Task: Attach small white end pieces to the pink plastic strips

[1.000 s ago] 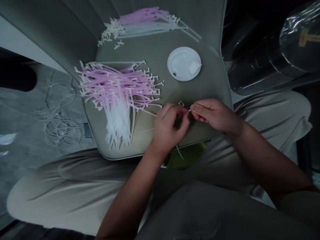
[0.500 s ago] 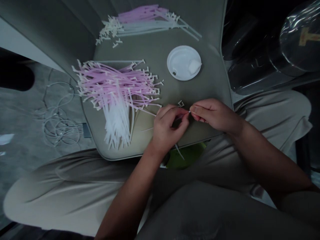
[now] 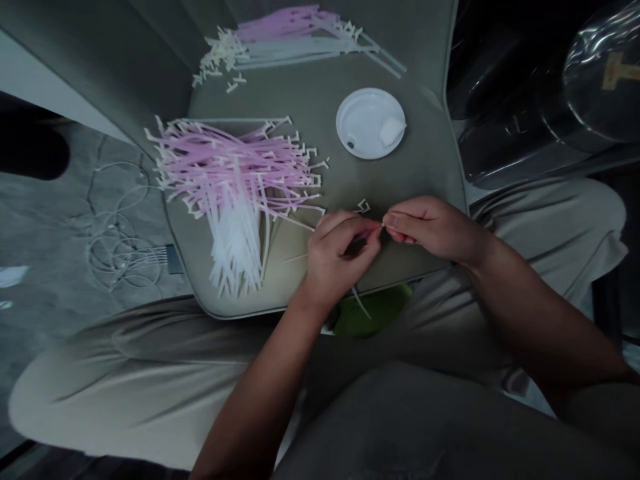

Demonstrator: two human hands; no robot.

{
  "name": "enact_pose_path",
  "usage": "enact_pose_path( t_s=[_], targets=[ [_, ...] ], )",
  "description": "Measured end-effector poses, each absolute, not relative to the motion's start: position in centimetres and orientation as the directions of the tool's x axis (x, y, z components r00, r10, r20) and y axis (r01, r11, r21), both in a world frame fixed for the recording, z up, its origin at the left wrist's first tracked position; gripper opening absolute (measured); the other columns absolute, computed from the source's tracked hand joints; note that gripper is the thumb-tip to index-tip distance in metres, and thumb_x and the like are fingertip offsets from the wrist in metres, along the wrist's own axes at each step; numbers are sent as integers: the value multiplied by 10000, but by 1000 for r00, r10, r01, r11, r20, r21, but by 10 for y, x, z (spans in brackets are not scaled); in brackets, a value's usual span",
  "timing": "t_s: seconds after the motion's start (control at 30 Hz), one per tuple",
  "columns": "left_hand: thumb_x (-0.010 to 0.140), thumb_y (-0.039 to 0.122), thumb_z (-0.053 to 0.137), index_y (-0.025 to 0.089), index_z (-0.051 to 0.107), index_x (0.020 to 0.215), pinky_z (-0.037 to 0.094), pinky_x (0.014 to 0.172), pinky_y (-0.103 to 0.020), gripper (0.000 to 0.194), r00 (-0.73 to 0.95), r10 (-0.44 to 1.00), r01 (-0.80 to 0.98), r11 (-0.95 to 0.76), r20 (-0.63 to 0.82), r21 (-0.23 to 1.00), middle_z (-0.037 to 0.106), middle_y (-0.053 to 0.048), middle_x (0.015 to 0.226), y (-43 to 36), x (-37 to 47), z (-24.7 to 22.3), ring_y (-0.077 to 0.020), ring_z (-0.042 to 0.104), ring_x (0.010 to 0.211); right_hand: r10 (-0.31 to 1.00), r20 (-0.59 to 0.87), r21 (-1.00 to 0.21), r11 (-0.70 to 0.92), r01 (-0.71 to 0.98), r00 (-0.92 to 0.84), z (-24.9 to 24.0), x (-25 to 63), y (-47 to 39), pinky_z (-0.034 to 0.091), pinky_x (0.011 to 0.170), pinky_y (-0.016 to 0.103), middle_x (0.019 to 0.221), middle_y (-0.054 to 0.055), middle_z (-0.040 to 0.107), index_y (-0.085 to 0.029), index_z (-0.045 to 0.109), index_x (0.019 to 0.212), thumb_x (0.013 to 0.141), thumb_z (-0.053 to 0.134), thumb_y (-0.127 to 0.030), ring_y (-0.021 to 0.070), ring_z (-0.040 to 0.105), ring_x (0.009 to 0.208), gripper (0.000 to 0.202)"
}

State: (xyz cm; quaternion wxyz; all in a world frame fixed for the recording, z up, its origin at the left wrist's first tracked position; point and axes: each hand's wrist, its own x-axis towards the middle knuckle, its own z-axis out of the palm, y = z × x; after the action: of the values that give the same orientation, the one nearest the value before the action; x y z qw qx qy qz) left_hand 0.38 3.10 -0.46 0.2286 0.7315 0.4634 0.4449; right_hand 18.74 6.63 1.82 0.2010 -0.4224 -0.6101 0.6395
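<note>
My left hand (image 3: 341, 250) is closed in a pinch on a thin tube, part of which shows pinkish inside the fingers; a pale end (image 3: 361, 303) sticks out below the hand. Its fingertips meet those of my right hand (image 3: 433, 230), which pinches a tiny white piece (image 3: 383, 225) at the tube's end. Just above the fingertips lie small white connectors (image 3: 363, 206). To the left is a pile of pink tubes (image 3: 235, 157) with white connectors on their ends, and white tubes (image 3: 235, 247) fan out below it.
A round white lid (image 3: 363, 123) holding a white wad (image 3: 392, 131) sits on the grey chair seat (image 3: 300, 93). Farther back lie more pink and white tubes (image 3: 290, 40). Coiled cables (image 3: 120, 247) are on the floor at left, and shiny dark containers (image 3: 530, 127) stand at right.
The view has shifted slightly. Both hands stay fingertip to fingertip, and less of the small white piece shows between them.
</note>
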Motion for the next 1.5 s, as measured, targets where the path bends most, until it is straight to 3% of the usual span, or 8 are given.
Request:
enact_pose_path(
  t_s=[0.67,0.8,1.07,1.5],
  targets=[
    [821,156,680,179,669,817,496,683,-244,26,196,884,471,-465,425,750,675,5,734,31,4,-5,-107,622,699,762,-262,-952,-102,289,-592,18,189,66,288,532,237,577,-48,434,-175,505,609,950,509,-431,72,382,551,427],
    [828,157,672,180,671,819,491,698,-242,25,202,888,454,-459,413,763,671,7,739,32,5,-4,-103,623,708,768,-295,-947,-155,281,-569,18,187,66,278,508,232,569,-49,428,-175,500,606,937,524,-479,68,367,529,450],
    [827,177,677,184,666,806,477,641,-227,25,109,917,440,-390,383,809,666,8,741,32,7,-2,-94,601,679,825,-288,-955,-212,206,-487,15,183,60,306,502,227,543,-36,449,-166,556,618,950,417,-607,70,402,510,570],
    [838,201,664,193,649,812,465,605,-223,31,22,926,461,-344,377,818,656,13,741,27,14,-3,-94,585,668,888,-256,-961,-192,199,-382,14,176,53,276,463,237,503,-51,444,-170,553,616,963,455,-536,63,386,465,514]
  ],
)
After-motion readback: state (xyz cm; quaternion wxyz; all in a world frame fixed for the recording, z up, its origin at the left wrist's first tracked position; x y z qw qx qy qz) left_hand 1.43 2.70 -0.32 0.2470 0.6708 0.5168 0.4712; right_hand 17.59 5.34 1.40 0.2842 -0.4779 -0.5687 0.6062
